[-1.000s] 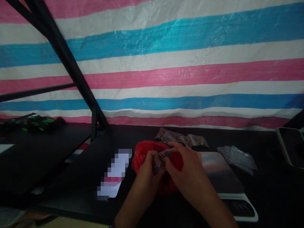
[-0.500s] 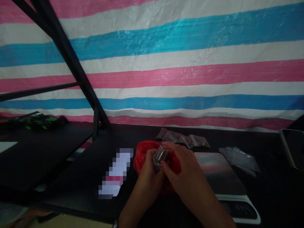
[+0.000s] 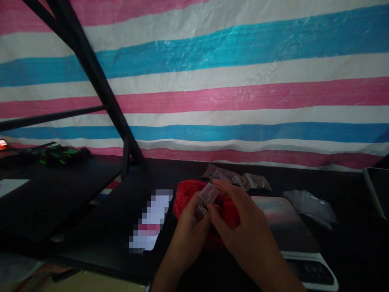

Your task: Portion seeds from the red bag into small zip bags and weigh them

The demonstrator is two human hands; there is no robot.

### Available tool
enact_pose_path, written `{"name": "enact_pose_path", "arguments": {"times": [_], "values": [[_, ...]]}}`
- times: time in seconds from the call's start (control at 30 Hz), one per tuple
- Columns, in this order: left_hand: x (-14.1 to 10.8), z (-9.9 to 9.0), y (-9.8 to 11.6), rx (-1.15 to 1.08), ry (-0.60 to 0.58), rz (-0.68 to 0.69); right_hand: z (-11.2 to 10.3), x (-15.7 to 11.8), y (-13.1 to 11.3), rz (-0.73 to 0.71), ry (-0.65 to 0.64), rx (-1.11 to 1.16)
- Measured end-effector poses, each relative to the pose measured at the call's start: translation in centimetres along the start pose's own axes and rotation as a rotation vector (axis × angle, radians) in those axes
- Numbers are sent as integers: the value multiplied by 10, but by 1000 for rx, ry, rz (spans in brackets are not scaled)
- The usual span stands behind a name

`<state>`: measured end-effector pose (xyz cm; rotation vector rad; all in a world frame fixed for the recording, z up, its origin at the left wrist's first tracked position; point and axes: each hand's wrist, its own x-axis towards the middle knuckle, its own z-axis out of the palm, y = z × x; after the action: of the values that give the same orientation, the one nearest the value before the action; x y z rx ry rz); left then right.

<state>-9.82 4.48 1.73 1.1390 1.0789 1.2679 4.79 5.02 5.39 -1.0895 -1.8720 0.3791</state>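
Observation:
Both hands hold a small clear plastic bag [image 3: 209,193], its flat upper end sticking up and something dark in its lower part. My left hand [image 3: 191,227] is closed around the lower left side of this bag. My right hand [image 3: 243,215] has its thumb at the bag's lower right, and its bent fingers reach to the upper right edge. Directly beneath lies a red plastic bag [image 3: 184,198], opened, its inside mostly hidden by the hands.
Several filled small bags [image 3: 258,181] lie behind the red bag. A kitchen scale [image 3: 285,223] stands to the right, with flat clear bags [image 3: 311,207] beyond it. A blurred-out white slip [image 3: 154,219] lies left. A black metal frame [image 3: 106,97] slants up before the striped sheet [image 3: 227,93].
The top of the small clear bag now looks flatter and wider. The right fingers have shifted slightly along its edge. The whole view has moved a little.

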Motion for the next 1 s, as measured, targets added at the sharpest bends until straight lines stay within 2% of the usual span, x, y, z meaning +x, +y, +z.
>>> {"name": "enact_pose_path", "arguments": {"times": [0.23,0.43,0.5,0.6,0.77,0.83,0.93,1.0], "values": [[-2,2,2,-50,-25,-3,-2,1,-2,9,41,-4],[-3,7,13,-37,160,33,-3,3,-2,77,275,5],[-2,6,13,-1,169,52,-4,4,-2,96,299,9],[-1,1,11,32,241,94,-4,5,1,130,267,23],[-2,-8,15,-42,291,66,2,3,9,196,83,6],[-3,-9,19,-107,319,97,4,2,11,196,-74,-30],[-7,-10,26,-192,399,133,6,0,12,217,-381,-134],[-13,-10,34,-169,445,149,6,1,13,237,-509,-210]]}}
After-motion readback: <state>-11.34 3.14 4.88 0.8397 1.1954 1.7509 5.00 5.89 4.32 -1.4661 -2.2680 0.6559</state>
